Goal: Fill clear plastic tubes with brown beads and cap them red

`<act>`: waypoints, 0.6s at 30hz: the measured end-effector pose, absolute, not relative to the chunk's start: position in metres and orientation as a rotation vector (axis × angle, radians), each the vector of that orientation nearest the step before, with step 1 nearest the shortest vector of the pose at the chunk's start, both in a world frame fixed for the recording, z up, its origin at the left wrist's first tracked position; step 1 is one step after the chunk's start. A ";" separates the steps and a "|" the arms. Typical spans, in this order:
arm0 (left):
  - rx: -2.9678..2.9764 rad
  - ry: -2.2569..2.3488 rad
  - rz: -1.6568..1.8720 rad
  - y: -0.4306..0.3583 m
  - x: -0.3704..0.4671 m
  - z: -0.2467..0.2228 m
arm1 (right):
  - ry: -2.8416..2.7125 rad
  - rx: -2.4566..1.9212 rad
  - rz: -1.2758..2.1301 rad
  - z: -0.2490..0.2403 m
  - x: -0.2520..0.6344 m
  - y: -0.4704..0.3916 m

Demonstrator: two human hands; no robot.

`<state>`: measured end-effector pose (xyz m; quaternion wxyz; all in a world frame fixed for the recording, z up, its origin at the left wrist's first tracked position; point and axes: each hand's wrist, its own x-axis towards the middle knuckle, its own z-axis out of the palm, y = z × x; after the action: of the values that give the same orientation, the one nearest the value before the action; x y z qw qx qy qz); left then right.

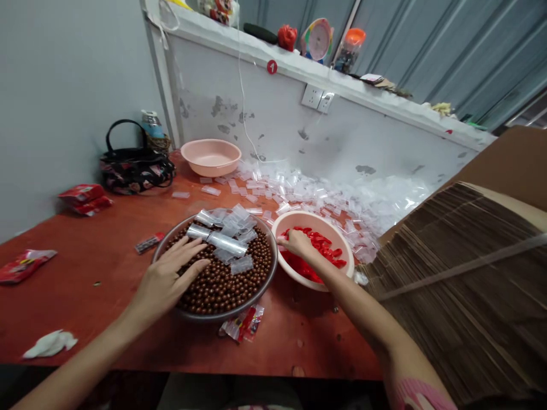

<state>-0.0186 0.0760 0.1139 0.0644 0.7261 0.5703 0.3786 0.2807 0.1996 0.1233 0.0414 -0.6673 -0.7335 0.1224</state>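
My left hand [171, 279] rests over the left side of a metal basin [274, 270] full of round brown balls [209, 293]. Its fingers are apart and nothing is in them. Close to those fingertips, several clear plastic tubes [226, 244] and small flat clear sleeves [241, 265] lie on the balls. To the right stands a pale pink bowl [348, 267] of glossy red plastic pieces [318, 242]. My right hand [298, 242] reaches into that bowl near its left rim, fingers pressed together. Whatever sits between them is too small to make out.
Loose clear sleeves [299, 185] are heaped along the wall. An empty pink basin [211, 158] and a flowered bag [137, 168] stand at the back left. Stacked flat cardboard [465, 285] borders the right. Red packets [85, 198] and a crumpled tissue [51, 343] lie left.
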 end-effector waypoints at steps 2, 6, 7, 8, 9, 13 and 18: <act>2.123 1.721 1.203 0.074 -0.012 0.107 | -2.207 -2.066 0.388 0.113 0.280 0.204; 1.996 1.740 1.278 0.074 -0.002 0.102 | -2.173 -1.965 0.493 0.105 0.290 0.206; 1.979 1.747 1.301 0.074 -0.001 0.102 | -2.170 -1.915 0.535 0.104 0.294 0.206; 1.971 1.753 1.330 0.073 0.001 0.104 | -2.168 -1.863 0.579 0.105 0.299 0.205; 1.972 1.755 1.366 0.072 0.002 0.107 | -2.169 -1.815 0.614 0.105 0.304 0.204; 2.002 1.674 1.423 0.066 0.014 0.125 | -2.028 -1.455 0.922 0.118 0.314 0.191; 1.803 1.487 1.320 0.065 0.046 0.141 | -1.841 -0.967 1.441 0.148 0.295 0.151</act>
<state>0.0460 0.0655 0.1413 0.2268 0.6541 0.5398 0.4789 0.2952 0.1511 0.1484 0.3012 -0.3646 -0.6938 0.5432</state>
